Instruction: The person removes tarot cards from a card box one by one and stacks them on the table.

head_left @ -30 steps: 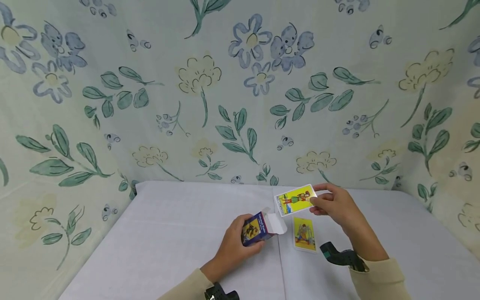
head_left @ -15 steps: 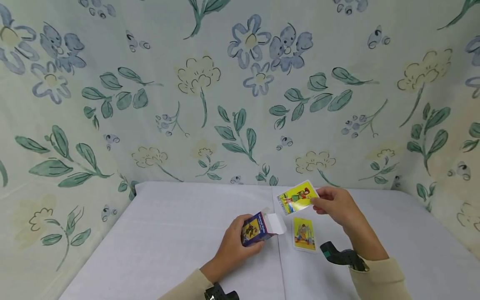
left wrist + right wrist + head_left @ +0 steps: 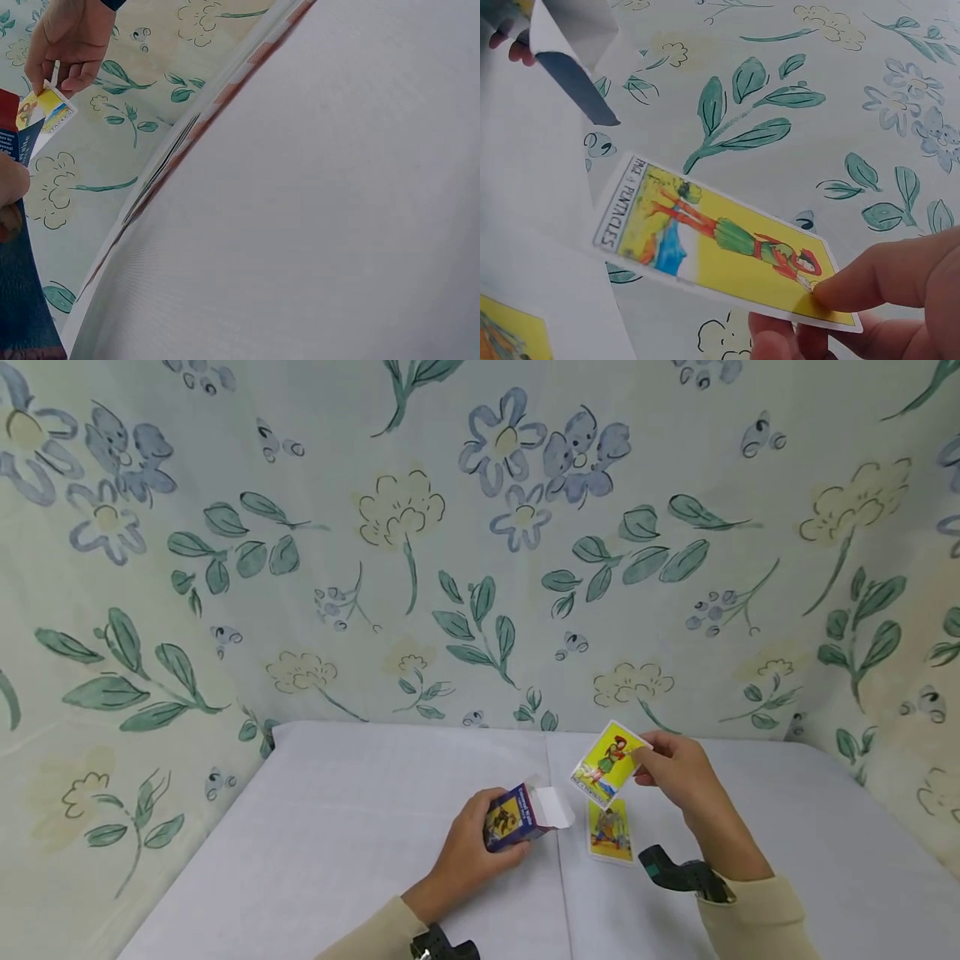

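Observation:
My left hand [image 3: 467,852] grips a dark blue card box [image 3: 510,820] with its white flap hanging open toward the right. Between thumb and fingers, my right hand [image 3: 681,768] pinches a yellow tarot card [image 3: 609,762] by one end, raised above the table. In the right wrist view that tarot card [image 3: 727,240] reads "Page of Pentacles" along its far end. Beneath it on the cloth lies a small stack of tarot cards [image 3: 611,837], face up, its upper edge partly covered by the held card. The left wrist view shows only part of the box [image 3: 26,277].
A white cloth [image 3: 337,827] covers the table. Behind it and at both sides hangs a floral curtain [image 3: 420,610], close to the table's back edge. Black wrist cameras [image 3: 682,872] sit at both cuffs.
My right hand has turned the held tarot card steeper, and its lower end has come down over the top of the stack. The left hand and box have stayed in place.

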Available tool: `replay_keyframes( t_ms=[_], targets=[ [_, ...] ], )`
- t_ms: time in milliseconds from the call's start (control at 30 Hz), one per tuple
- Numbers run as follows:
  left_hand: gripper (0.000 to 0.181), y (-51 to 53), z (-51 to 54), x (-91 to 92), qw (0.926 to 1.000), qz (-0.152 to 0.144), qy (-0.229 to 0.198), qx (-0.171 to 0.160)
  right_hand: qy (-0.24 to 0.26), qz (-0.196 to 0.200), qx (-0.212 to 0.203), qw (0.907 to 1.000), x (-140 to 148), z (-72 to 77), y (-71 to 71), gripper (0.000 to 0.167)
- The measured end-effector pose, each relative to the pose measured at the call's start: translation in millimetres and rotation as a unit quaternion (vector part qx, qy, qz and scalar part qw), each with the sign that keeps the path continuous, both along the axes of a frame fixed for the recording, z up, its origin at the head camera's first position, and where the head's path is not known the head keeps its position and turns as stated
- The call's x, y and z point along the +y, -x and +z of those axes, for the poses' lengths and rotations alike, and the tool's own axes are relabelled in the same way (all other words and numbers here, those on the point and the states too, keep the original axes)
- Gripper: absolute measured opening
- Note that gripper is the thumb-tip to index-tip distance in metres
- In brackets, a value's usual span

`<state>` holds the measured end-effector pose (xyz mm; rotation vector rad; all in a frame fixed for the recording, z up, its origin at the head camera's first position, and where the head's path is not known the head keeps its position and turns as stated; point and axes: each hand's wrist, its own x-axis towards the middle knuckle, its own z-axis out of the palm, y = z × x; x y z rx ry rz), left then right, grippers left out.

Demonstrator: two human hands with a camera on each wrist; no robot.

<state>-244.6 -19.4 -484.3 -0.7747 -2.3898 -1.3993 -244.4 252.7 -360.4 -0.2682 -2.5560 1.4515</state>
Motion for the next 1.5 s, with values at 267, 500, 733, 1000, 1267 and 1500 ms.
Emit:
replay_keyframes(
  t_ms=[267,500,733,1000,1267,1500],
  targets=[
    [0.067,-2.9,-0.2,-1.6,1.0000,-0.001,0.002,-0.006,0.011,0.013,-0.007,0.9998,0,-6.0,0.1,0.034],
    [0.067,-0.9,2.0,-0.8,1.0000,-0.006,-0.002,0.005,0.010,0.033,-0.010,0.9994,2,-11.9,2.5,0.036],
    [0.068,-0.6,2.2,0.1,0.9999,-0.009,0.001,-0.005,0.017,0.032,-0.044,0.9984,10,-21.5,5.0,0.045],
    [0.067,-0.6,1.4,-1.9,1.0000,-0.003,0.000,-0.004,0.026,0.030,-0.066,0.9970,18,-30.3,7.9,0.046],
    [0.067,-0.2,5.1,-2.6,1.0000,-0.002,0.000,-0.008,0.030,0.025,-0.077,0.9963,21,-35.2,10.1,0.047],
    [0.067,0.6,2.6,-2.2,1.0000,-0.002,0.000,-0.008,0.069,0.030,-0.087,0.9933,26,-41.3,12.8,0.051]
  ],
)
